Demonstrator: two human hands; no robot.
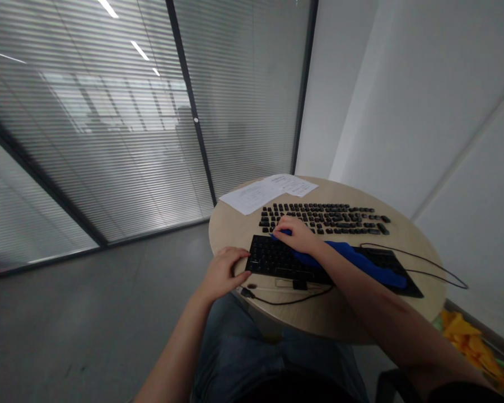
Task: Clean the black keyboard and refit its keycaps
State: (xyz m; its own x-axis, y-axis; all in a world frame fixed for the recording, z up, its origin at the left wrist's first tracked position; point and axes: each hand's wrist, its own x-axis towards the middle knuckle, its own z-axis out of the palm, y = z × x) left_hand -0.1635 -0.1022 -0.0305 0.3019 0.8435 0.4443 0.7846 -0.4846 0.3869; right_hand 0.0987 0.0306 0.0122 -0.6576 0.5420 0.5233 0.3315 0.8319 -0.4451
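Jeans show on the near side of the keyboard, which lies on the table. The left hand grips the keyboard's left end, thumb and fingers spread. The right hand clutches a cloth, blue, which trails toward the keyboard's right end. Beyond the keyboard sit keycaps in rows, and papers to their left; before it curls a cable.

Head-worn view, facing forward and down, near a round table
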